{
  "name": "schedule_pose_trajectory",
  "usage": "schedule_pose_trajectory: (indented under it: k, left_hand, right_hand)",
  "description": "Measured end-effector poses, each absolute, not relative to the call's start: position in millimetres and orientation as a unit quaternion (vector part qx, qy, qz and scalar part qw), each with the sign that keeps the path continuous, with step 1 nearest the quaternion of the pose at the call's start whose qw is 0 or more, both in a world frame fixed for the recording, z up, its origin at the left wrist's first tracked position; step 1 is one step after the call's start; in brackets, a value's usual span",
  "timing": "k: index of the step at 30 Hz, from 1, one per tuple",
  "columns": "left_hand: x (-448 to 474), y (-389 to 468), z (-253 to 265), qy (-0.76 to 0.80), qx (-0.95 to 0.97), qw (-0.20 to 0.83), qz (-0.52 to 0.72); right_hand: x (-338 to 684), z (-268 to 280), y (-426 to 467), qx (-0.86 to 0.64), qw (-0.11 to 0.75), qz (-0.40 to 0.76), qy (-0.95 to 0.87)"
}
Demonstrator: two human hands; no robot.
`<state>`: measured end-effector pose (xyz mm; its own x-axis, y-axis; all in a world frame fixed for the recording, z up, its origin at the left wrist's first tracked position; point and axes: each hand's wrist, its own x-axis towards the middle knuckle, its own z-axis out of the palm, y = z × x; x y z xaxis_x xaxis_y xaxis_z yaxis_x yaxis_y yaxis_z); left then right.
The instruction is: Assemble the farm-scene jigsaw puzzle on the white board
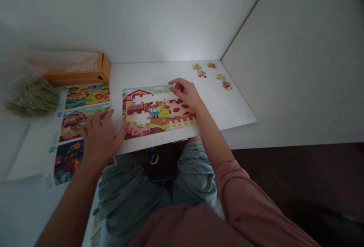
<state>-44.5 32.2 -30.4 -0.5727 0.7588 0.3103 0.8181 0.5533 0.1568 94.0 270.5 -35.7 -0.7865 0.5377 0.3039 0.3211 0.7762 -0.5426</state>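
A jigsaw puzzle (159, 127) with a farm scene lies on the white table, mostly assembled. It shows a red barn, a farmer, a spotted cow, a pink pig and a white fence. White gaps run across its upper part and above the pig. My left hand (101, 135) is spread open at the puzzle's lower left, over a printed picture sheet (87, 97), its thumb near the puzzle's edge. Over the puzzle's upper right is my right hand (186, 91), fingers bent, thumb and forefinger slightly apart. No piece shows between them; its fingers hide that corner.
Loose puzzle pieces (202, 73) lie at the back right, with several more pieces (226, 84) near the right edge. An orange box (105, 67) stands at the back left. Before it sits a clear plastic bag (31, 95) with green contents. A wall borders the table behind.
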Motion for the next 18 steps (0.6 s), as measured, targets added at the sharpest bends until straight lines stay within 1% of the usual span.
schedule_pose_trajectory:
  k: [3,5,7,9,14,18]
  left_hand:
    - [-37,30,-34,-0.886,-0.435,0.092,-0.133]
    - [-31,30,-34,-0.891,-0.427,0.092,-0.126]
    - [-26,30,-31,-0.894,-0.426,0.086,-0.109]
    - [-23,30,-28,-0.896,-0.428,0.078,-0.087]
    - [-20,29,-28,-0.892,-0.440,0.085,-0.055]
    - [-22,29,-35,-0.886,-0.449,0.089,-0.067]
  right_hand:
    - [121,-43,300,-0.310,0.292,0.195,-0.883]
    - [152,-48,320,-0.380,0.308,0.140,-0.861]
    - [185,-52,335,-0.472,0.292,0.061,-0.830]
    - [214,-57,344,-0.573,0.256,-0.020,-0.779]
    - [245,-65,352,-0.648,0.205,-0.048,-0.732]
    - [241,-66,355,-0.656,0.177,-0.038,-0.732]
